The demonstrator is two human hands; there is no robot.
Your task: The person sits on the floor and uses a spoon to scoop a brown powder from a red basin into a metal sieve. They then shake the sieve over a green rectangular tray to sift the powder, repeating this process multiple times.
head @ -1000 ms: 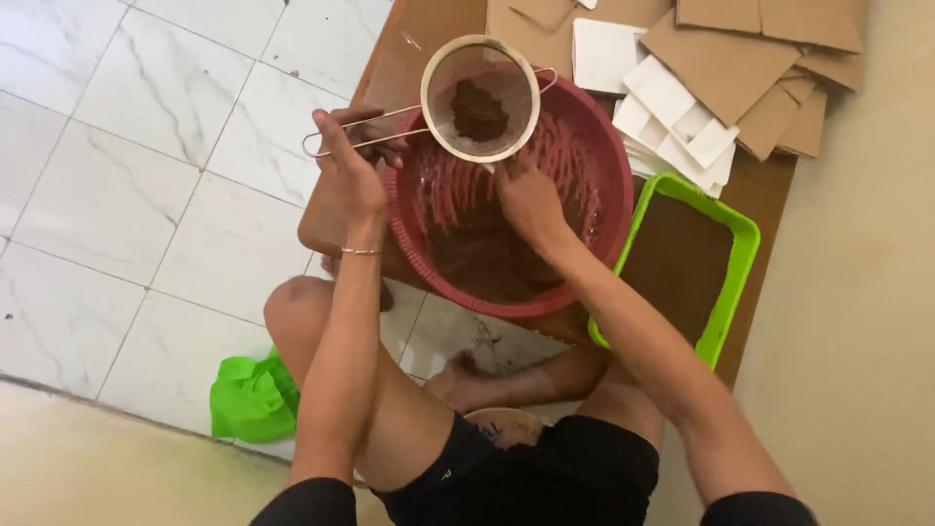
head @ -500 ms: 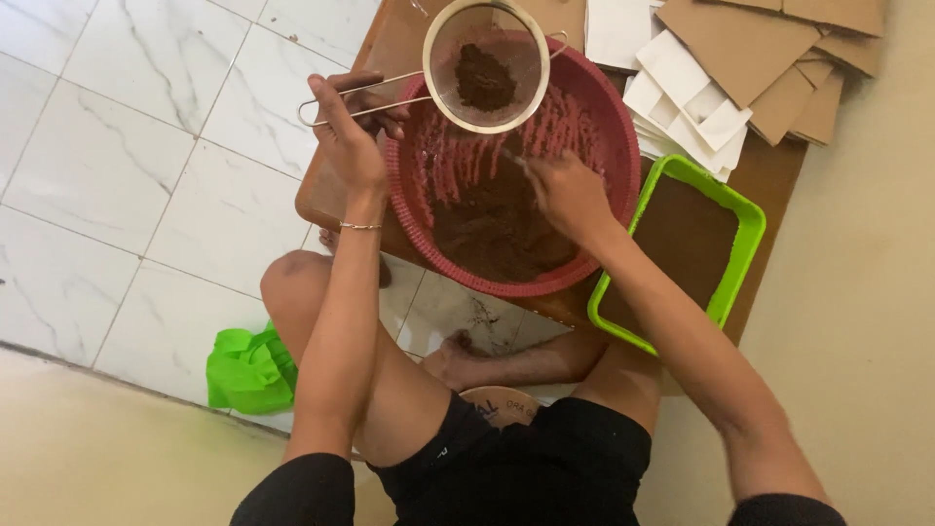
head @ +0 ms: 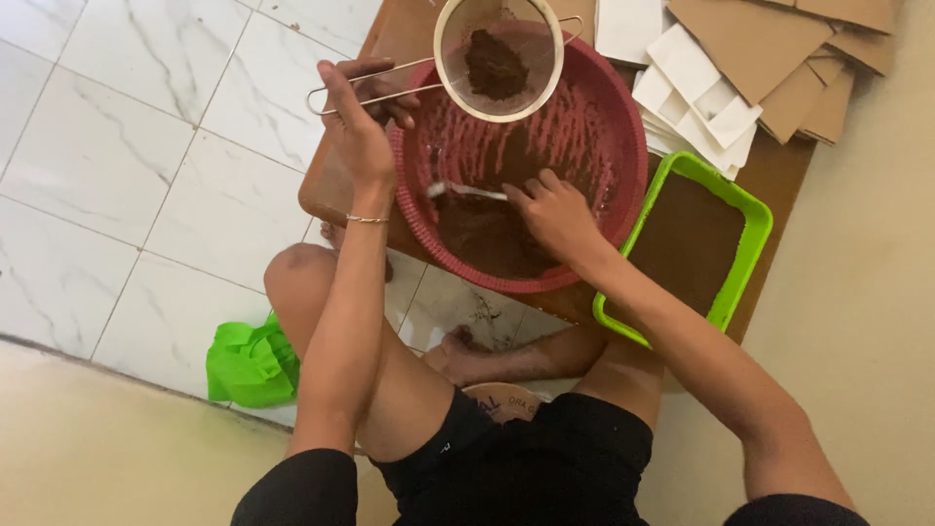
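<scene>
Since the earlier frame, the right hand (head: 555,209) has drawn back from the powder and now closes its grip on a spoon (head: 466,190) over the red basin (head: 623,146), which sits on a brown board on the floor. A green tray (head: 750,209) of sifted brown powder lies just beside it. The left hand (head: 355,122) grips the sieve (head: 499,58) handle, holding it above the far rim. Sifting looks underway; working the lump in the sieve likely calls for the spoon.

Soft, even daylight, faint shadows, sharp focus, slight wide-angle distortion.
</scene>
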